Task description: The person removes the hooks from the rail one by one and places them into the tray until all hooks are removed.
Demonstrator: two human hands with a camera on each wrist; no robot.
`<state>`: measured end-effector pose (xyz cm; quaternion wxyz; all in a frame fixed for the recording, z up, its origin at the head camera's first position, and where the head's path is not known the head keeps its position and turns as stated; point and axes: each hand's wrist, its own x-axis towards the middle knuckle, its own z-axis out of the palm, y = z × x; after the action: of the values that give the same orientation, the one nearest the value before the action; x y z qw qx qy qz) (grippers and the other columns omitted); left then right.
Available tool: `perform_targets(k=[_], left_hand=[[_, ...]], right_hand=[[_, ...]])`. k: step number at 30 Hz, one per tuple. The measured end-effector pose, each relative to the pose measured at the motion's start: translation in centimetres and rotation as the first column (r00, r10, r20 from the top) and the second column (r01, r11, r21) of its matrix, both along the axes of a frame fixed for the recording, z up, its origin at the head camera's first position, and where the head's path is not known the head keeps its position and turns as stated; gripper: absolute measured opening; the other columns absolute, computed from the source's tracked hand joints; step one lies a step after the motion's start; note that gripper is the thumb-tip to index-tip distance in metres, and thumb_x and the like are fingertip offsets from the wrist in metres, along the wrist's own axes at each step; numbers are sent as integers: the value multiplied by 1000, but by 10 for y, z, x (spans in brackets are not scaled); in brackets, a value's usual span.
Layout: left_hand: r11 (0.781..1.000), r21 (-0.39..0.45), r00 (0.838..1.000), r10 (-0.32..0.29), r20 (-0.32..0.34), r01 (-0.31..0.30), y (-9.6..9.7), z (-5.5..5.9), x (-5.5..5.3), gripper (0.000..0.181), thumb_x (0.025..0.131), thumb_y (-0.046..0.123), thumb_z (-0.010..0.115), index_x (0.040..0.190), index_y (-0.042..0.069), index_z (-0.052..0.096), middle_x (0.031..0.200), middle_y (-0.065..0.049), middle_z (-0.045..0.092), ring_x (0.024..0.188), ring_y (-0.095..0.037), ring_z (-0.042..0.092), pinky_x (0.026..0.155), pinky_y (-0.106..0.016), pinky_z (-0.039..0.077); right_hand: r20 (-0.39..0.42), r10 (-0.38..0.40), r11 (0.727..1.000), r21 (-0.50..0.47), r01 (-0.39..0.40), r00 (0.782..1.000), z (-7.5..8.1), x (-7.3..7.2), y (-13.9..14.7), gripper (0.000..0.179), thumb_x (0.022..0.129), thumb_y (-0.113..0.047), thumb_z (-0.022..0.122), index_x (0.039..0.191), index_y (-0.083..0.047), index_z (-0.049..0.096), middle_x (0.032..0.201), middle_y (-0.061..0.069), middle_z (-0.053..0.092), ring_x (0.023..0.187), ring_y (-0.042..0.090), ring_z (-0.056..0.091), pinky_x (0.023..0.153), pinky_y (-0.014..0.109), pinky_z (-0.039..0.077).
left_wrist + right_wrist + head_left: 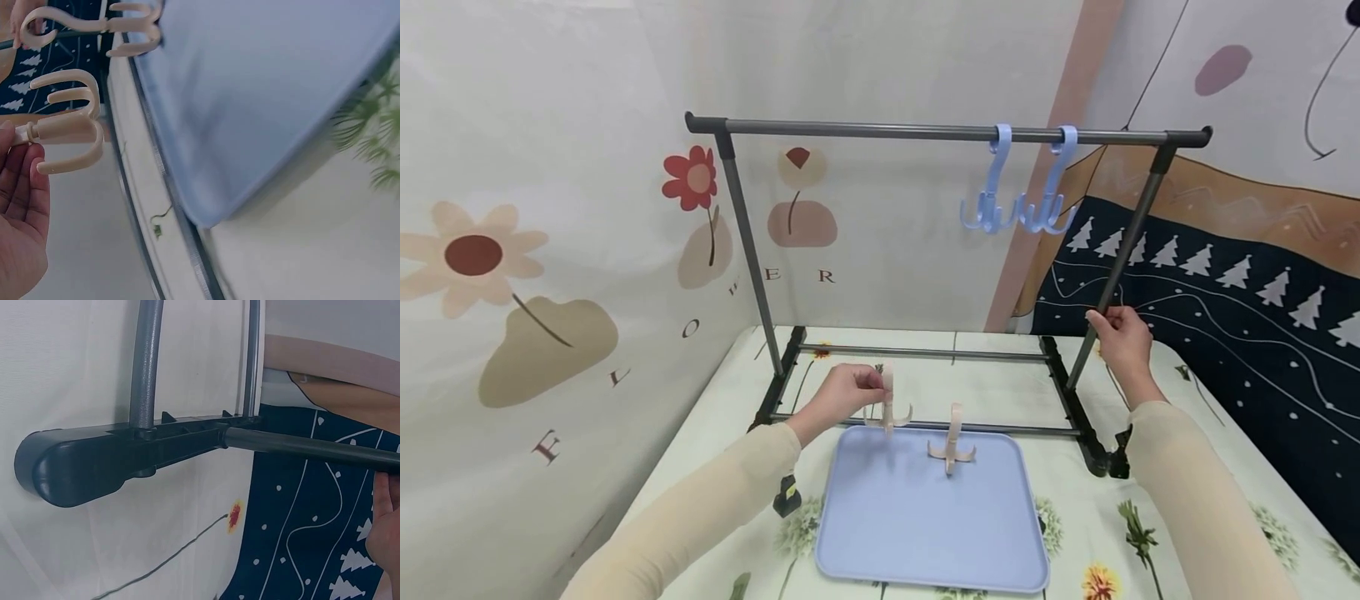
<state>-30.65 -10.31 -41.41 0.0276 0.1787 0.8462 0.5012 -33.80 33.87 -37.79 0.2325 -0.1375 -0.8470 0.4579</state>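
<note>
My left hand [841,396] pinches a beige multi-prong hook [888,417] by its upper part, prongs down, over the back edge of the blue tray [932,525]. In the left wrist view, fingertips and thumb grip the hook's narrow neck [30,132], and its curved prongs [94,150] spread away from the hand. A second beige hook [953,446] is at the tray's back right, its curved top pointing up. My right hand [1126,346] holds the right post [1131,237] of a dark metal rack, thumb and fingers around the tube.
Two blue multi-prong hooks [991,187] hang toward the right end of the rack's top bar [865,130]. Its black feet [1086,442] and lower crossbars [925,353] stand on the flower-printed cloth [1120,517] behind the tray. Printed curtains [887,275] rise behind and beside it.
</note>
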Motion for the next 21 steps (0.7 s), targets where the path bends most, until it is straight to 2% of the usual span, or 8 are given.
perform_targets(k=[8, 11, 17, 21], left_hand=[[999, -4, 999, -52, 5, 52, 2, -18, 7, 5, 88, 8, 75, 85, 7, 71, 84, 1, 70, 83, -13, 67, 74, -32, 56], [998, -13, 998, -55, 25, 55, 2, -25, 7, 5, 88, 10, 76, 85, 9, 72, 84, 3, 70, 82, -11, 66, 73, -30, 55], [997, -3, 997, -73, 3, 73, 3, -39, 8, 5, 87, 9, 76, 87, 6, 73, 83, 2, 71, 80, -11, 65, 72, -28, 54], [997, -9, 998, -71, -2, 71, 2, -44, 8, 5, 87, 10, 77, 87, 7, 73, 83, 4, 71, 79, -10, 65, 70, -28, 54]], right_hand=[[12, 4, 1000, -3, -4, 1000, 1, 1, 0, 50, 99, -47, 55, 121, -3, 53, 107, 8, 63, 78, 12, 52, 65, 23, 44], [15, 3, 1000, 2, -3, 1000, 1, 1, -1, 50, 99, -47, 55, 122, -3, 53, 107, 7, 63, 78, 11, 53, 64, 22, 44], [23, 10, 1000, 8, -11, 1000, 2, 3, -1, 50, 100, -46, 54, 123, -2, 53, 111, 10, 63, 78, 10, 53, 63, 20, 45], [22, 13, 1000, 8, -13, 1000, 2, 4, -2, 51, 100, -46, 54, 124, -1, 52, 109, 9, 63, 76, 9, 53, 62, 19, 45]])
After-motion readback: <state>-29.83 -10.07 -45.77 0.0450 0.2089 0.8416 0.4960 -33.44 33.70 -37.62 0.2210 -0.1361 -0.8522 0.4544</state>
